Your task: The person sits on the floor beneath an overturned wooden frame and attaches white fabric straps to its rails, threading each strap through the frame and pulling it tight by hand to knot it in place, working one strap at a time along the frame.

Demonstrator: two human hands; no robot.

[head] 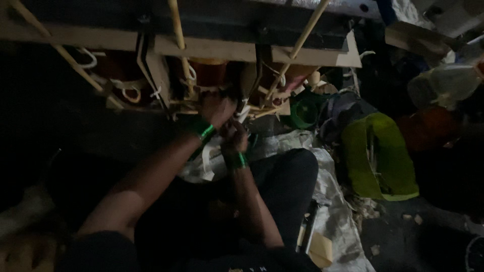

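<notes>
A metal and wood frame [212, 48] holds reddish-brown wound coils [207, 71], with thin wooden sticks [177, 30] pushed between them. My left hand [217, 108], a green band on its wrist, presses against the bottom of the middle coil with curled fingers; the dark hides what it holds. Just below it, my right hand [234, 137], also with a green wristband, has its fingers closed around a white strip [243, 114] that runs up to the coils. The two hands almost touch.
A green roll [304, 112] lies right of the hands. A yellow-green bundle [379, 156] sits further right on the floor. White sacking [333, 201] lies under my dark-trousered knee [287, 176]. Scraps and a plastic bag [443, 83] crowd the right side. The left is dark.
</notes>
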